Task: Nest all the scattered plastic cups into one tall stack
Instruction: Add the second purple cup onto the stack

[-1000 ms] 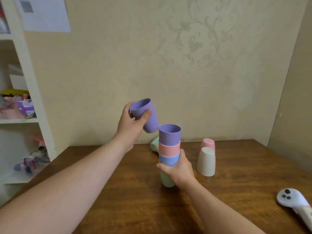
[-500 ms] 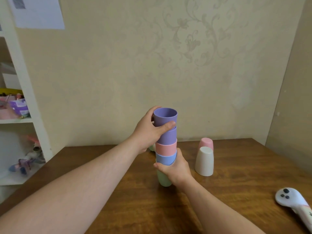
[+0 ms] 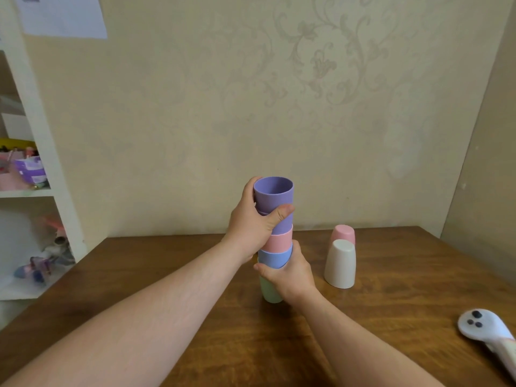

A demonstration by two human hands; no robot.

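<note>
A stack of nested cups (image 3: 276, 241) stands upright on the wooden table (image 3: 391, 317): pale green at the bottom, then blue, pink and two purple ones. My left hand (image 3: 251, 227) grips the top purple cup (image 3: 274, 191), thumb across its front. My right hand (image 3: 290, 275) is wrapped around the lower part of the stack at the blue and green cups. To the right, a white cup (image 3: 340, 263) stands upside down, with a pink cup (image 3: 344, 233) upside down just behind it.
A white handheld controller (image 3: 485, 329) lies near the table's right edge. A white shelf unit (image 3: 42, 163) with toys and boxes stands at the left. The wall rises directly behind the table.
My left hand carried the second purple cup down onto the stack, where it now sits nested on the first purple one. My right hand stayed on the stack's lower part.
</note>
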